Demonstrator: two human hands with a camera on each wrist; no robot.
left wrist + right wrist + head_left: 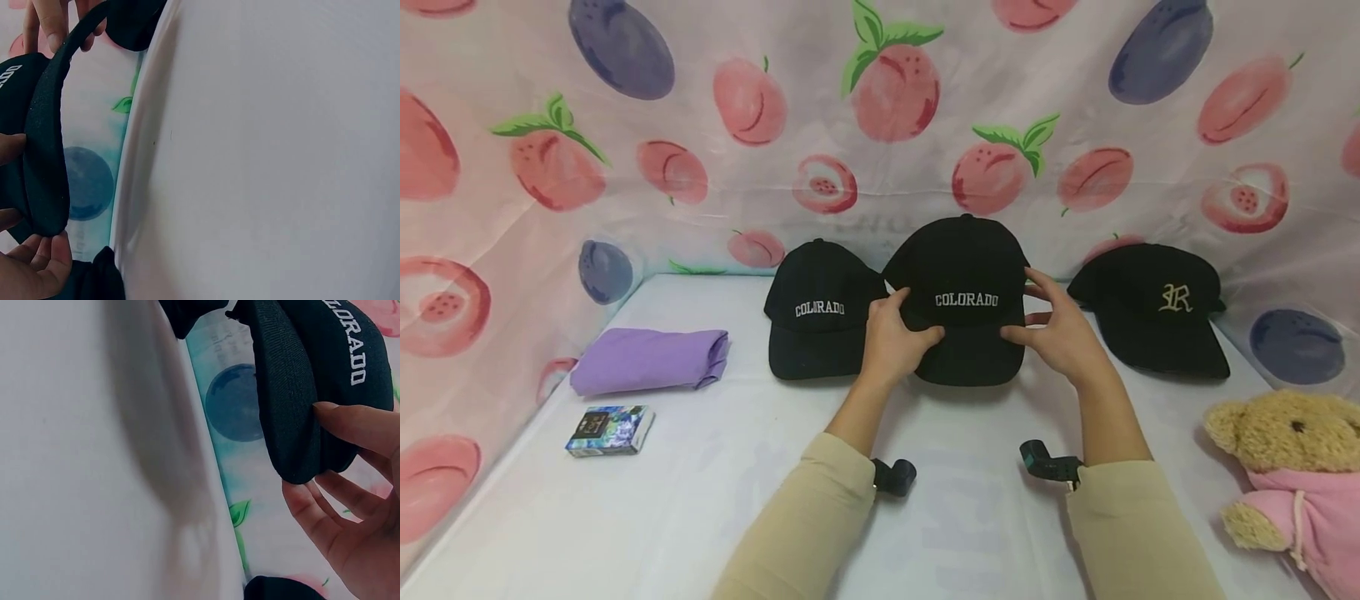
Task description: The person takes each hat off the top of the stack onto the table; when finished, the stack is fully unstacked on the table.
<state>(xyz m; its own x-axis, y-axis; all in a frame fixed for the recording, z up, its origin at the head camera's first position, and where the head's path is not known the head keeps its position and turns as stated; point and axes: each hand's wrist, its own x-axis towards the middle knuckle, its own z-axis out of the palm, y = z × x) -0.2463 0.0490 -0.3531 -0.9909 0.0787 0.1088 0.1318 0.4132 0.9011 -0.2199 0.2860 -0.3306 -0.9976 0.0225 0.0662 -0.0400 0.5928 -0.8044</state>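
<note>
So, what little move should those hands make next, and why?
Probably lower the middle black fabric cap with white COLORADO lettering onto the white table: the left hand and right hand hold its sides, the wrist views show it raised, and it hangs between the other black COLORADO cap and the black gold-emblem cap.

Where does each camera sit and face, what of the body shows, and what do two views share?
Head: head-worn, looks forward and down at a held rounded black fabric cap with white COLORADO lettering; left grip, right grip and beige-sleeved forearms show.
Left wrist: on that wrist, facing the cap; both grips show.
Right wrist: on that wrist, facing the cap; only right grip shows.
Shared by both wrist views: the cap and fruit-printed fabric backdrop.
</note>
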